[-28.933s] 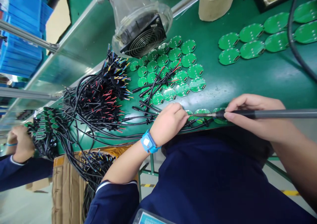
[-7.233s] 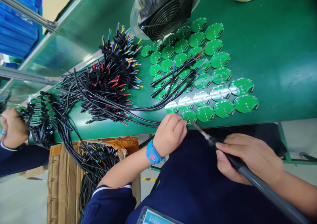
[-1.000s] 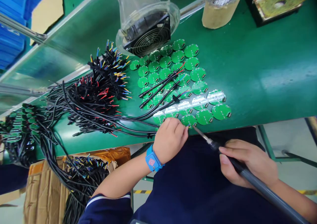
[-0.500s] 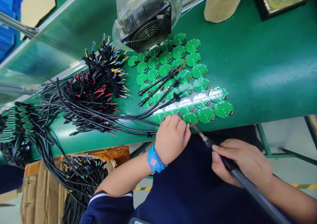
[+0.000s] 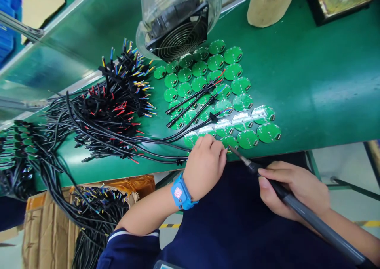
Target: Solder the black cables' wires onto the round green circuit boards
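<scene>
Lying between both hands, round board (image 5: pixel 230 141) meets soldering iron (image 5: pixel 297 209).

No lettering can be read (wristband (image 5: pixel 180 192) emblem too blurred).

Person, seen from above. Clothing: dark navy work garment (image 5: pixel 237 221) covering torso and lap. Left sleeve (image 5: pixel 130 247) navy, pushed up the forearm, cuff edged with a thin white stripe. Left wrist: bright blue wristband (image 5: pixel 180 193), smooth strap, square face plate bearing a small red-and-white mark. Right forearm bare, no sleeve visible.
</scene>
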`<state>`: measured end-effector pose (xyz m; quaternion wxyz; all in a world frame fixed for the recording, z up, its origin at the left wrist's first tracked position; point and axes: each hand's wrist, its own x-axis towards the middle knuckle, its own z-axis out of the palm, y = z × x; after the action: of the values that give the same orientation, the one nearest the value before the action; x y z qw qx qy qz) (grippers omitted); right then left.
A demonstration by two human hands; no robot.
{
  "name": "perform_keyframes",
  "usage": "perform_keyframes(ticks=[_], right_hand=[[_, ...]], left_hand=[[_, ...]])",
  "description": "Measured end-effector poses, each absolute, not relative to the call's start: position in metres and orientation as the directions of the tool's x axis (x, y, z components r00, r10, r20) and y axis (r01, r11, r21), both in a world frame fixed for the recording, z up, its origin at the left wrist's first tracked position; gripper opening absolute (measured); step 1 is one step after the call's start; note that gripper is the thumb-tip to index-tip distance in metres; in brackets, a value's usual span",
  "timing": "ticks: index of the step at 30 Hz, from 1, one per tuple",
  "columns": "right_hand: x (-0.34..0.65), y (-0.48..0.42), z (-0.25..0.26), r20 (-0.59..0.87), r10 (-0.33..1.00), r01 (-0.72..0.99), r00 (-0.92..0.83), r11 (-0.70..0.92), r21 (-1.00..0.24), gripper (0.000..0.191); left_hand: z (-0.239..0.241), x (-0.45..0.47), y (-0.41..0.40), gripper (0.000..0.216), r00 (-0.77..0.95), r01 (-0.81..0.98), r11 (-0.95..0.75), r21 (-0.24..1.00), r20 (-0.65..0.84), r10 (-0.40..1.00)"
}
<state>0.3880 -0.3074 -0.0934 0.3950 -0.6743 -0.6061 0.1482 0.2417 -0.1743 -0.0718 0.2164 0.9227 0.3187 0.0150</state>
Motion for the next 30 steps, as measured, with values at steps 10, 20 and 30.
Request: perform_keyframes(ticks=[10,20,30], right_hand=[[0.391,-0.311,-0.092,0.296,0.906,0.664,0.302,0.023,-0.747,0.012],[0.407,-0.334,-0.106,0.376,0.763,0.523,0.526,0.058,-0.850,0.019],[0.410,-0.324,-0.112,0.567,0.662,0.661,0.490,0.142,-0.737,0.015]], left_hand=[[-0.070,0.247,-0.171,0.021,0.757,0.637,-0.650,0.413,-0.181,0.627],[-0.070,0.245,-0.163,0.019,0.758,0.619,-0.651,0.439,-0.117,0.641],[-0.078,0.266,-0.113,0.009,0.741,0.489,-0.793,0.364,0.306,0.598]])
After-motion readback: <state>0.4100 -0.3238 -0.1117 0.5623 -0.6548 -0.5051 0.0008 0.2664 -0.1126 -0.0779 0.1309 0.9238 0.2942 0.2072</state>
